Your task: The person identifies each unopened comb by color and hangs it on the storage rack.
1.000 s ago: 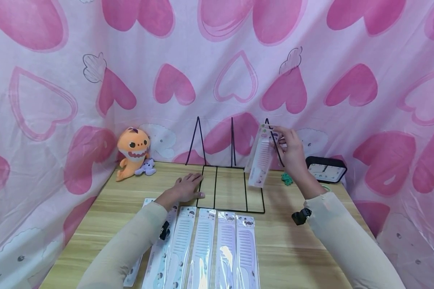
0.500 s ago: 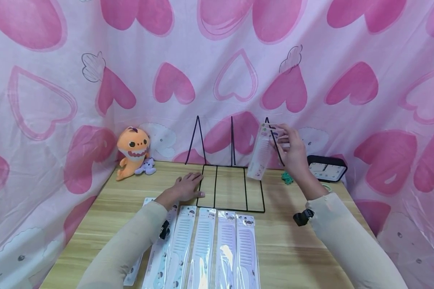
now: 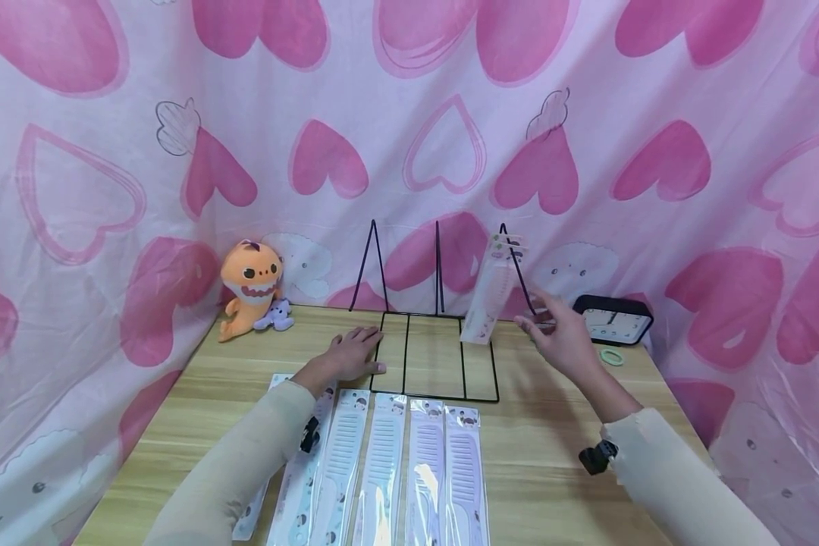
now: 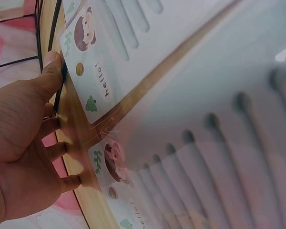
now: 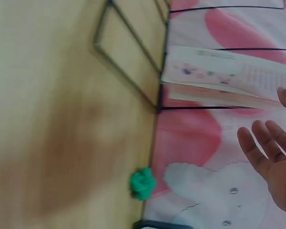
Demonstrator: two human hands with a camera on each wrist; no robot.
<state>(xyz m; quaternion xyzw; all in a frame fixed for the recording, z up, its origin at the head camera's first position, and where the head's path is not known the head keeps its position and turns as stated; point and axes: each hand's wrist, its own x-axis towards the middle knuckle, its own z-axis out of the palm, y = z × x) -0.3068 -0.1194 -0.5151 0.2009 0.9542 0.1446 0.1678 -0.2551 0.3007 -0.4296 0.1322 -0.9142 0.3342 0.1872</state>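
Observation:
A black wire rack stands at the back of the table, its flat base reaching forward. Packaged combs hang from its right-hand peak, one overlapping another; they also show in the right wrist view. My left hand lies on the table at the left side of the base, fingers spread, thumb over the wire. My right hand is in the air just right of the rack, fingers apart and holding nothing. Several more packaged combs lie in a row before the rack, partly under my left forearm.
An orange plush shark and a small purple plush sit at the back left. A black clock stands at the back right, with a pale green ring before it. A green bundle lies near the rack's right side.
My right hand has let go of the packaged comb at the right peak and moved down and right. The comb now hangs there by itself. My left hand has stayed put.

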